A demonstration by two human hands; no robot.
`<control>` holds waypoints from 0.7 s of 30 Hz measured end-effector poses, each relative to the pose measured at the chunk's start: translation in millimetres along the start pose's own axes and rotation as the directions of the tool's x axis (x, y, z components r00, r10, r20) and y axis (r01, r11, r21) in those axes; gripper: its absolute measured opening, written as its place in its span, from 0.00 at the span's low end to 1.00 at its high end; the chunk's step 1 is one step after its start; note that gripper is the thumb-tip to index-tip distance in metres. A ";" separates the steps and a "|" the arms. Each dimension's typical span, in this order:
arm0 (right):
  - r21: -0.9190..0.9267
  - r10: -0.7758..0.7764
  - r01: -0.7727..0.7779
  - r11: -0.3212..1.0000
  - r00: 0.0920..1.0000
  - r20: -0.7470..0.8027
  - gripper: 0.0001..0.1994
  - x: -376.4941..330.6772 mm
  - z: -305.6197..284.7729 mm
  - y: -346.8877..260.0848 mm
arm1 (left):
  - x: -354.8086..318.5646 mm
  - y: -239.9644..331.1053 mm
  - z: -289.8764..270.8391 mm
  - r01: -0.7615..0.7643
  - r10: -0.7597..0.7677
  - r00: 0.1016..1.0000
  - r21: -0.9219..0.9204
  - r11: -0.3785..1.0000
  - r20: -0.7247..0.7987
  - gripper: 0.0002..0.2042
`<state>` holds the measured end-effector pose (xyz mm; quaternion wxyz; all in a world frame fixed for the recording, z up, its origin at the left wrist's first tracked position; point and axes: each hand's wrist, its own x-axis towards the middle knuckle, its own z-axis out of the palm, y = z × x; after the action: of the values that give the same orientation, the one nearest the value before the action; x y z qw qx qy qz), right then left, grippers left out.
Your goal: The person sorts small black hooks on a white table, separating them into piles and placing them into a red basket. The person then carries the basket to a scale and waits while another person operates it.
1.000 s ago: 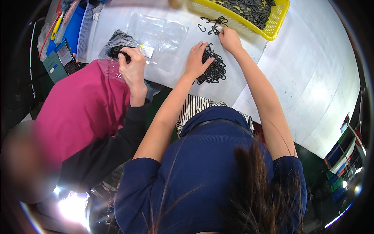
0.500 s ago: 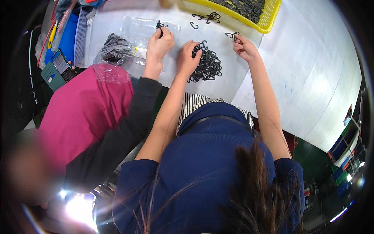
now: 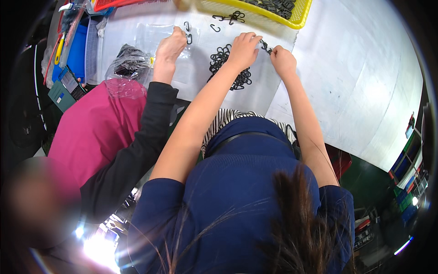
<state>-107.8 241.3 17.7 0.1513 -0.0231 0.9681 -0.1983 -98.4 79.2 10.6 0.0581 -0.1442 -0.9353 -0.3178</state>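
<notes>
Hooks (image 3: pixel 266 47), black and in a short run, are between the person's two hands, right of the upper centre of the frame; how many pieces make up the run cannot be told. Its long axis slants from upper left to lower right, the right hand (image 3: pixel 283 61) at the lower end and the left hand (image 3: pixel 244 51) at the upper. The right hand is pinched on that lower end. The left fingertips meet or nearly meet the upper end; whether they grasp it cannot be told. Neither hand is clearly nearer, the run bridging the gap between them. A pile (image 3: pixel 241 80) of black hooks lies below the left hand, partly hidden by the left forearm. Toward the top edge, loose hooks (image 3: pixel 236 18) lie on the table (image 3: pixel 346 86) below a yellow basket (image 3: pixel 299 18). At left, a co-worker's hand (image 3: pixel 170 48) is beside two hooks (image 3: pixel 189 38), near a clear bag (image 3: pixel 127 62) with dark contents.
</notes>
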 end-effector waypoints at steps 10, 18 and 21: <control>-0.054 0.048 -0.048 0.997 0.999 -0.009 0.05 -0.5 6.8 4.3 | 21.5 -0.8 13.7 -0.125 0.107 0.966 0.063 0.990 0.234 0.07; 0.316 0.093 -0.058 0.947 0.991 -0.097 0.06 -9.6 7.3 13.3 | 1.7 9.5 8.5 0.017 -0.007 0.983 -0.053 0.998 0.184 0.06; 0.525 0.133 -0.056 0.849 0.985 -0.110 0.08 -3.9 17.1 30.3 | 2.1 13.1 4.7 0.186 -0.153 0.967 -0.153 0.971 0.205 0.07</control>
<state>-98.5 263.1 -8.0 0.0922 0.0806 0.8866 -0.4460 -96.5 92.5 14.9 -0.0722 -0.0979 -0.9147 -0.3855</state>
